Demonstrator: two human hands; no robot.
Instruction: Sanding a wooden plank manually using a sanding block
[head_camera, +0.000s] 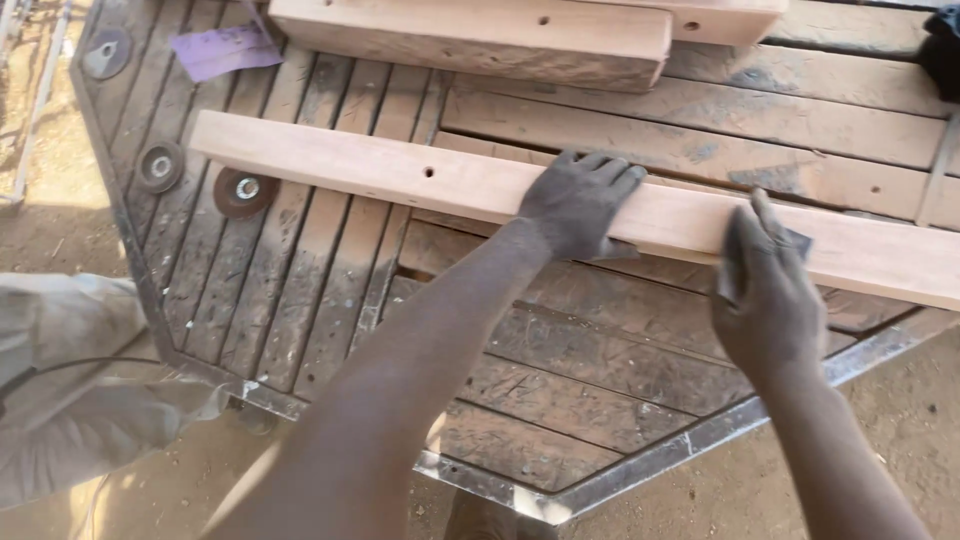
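Long plank (400, 172) lay across the desk (600, 370), running upper left to right of frame. Left hand (578, 203) pressed flat, fingers spread, mid-plank. Right hand (762, 290) closed on sandpaper (797, 242) at the plank's near edge, further right.

A long plank (420, 172) lay slantwise across the bench (560, 390). The left hand (580, 200) rested flat on its middle; the right hand (765, 290) pressed a sheet of sandpaper (795, 243) against its near edge, just right of the left. Behind the plank lay two thicker blocks (480, 40). Left of it sat three discs (245, 190), and behind them a paper sheet (222, 50).
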